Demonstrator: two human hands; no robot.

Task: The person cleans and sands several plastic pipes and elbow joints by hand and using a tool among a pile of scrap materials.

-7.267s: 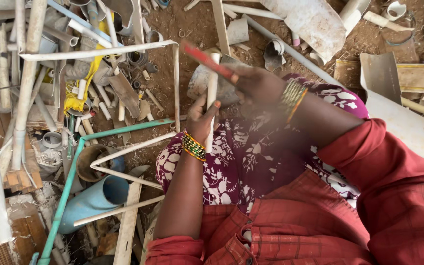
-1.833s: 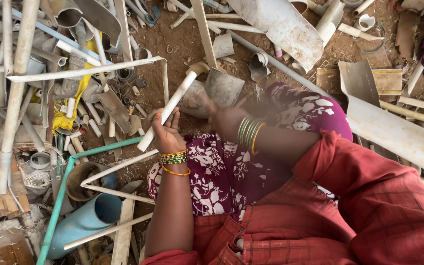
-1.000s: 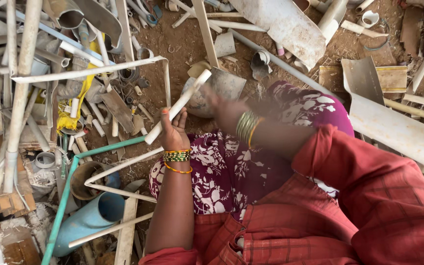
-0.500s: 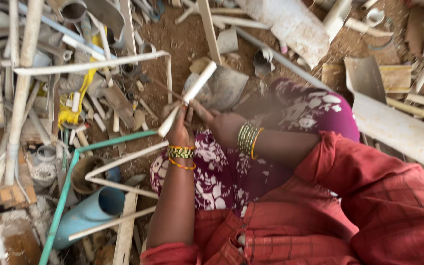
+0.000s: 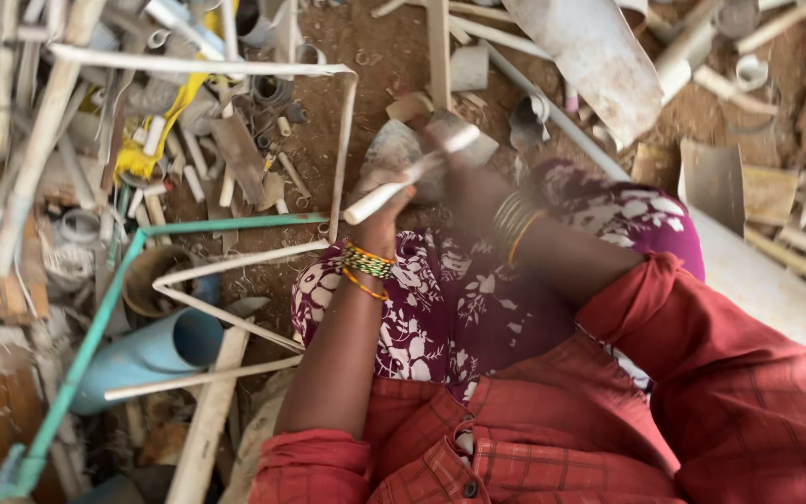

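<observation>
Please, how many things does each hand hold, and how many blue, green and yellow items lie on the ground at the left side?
White pipe piece, in left hand and right hand: 1
Blue wide pipe: 1
Green thin pipe: 1
Yellow item: 1
Total: 4

A wide blue pipe is lying on the dirt amid scrap, its open mouth facing up and right. A thin green pipe is running just beside it, bending above it toward the right. A round brown pot is sitting directly above the blue pipe, touching it. A yellow strap is trailing well above it. A pale wooden plank is leaning below the blue pipe. A large white curved sheet is resting far up and right of it.
</observation>
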